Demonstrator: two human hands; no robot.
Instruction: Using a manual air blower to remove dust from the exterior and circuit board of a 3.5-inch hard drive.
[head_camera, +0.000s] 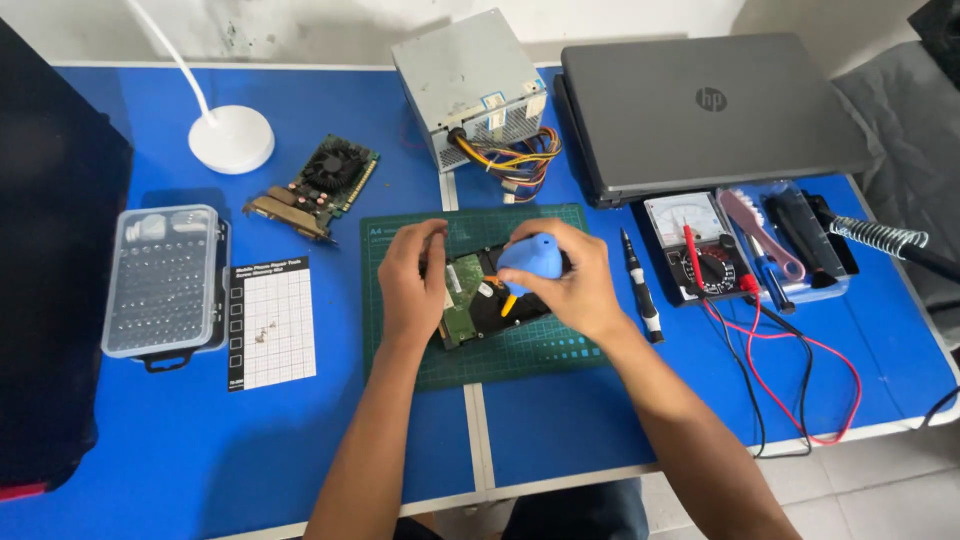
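A hard drive lies circuit-board side up on a green cutting mat in the middle of the blue table. My left hand rests on the drive's left end, fingers curled over its far edge. My right hand is closed around a blue rubber air blower with an orange nozzle that points down at the drive's board.
A screwdriver lies right of the mat, beside an analogue multimeter with red and black leads. A bit case and a screw sheet sit at left. Behind are a graphics card, power supply, closed laptop and lamp base.
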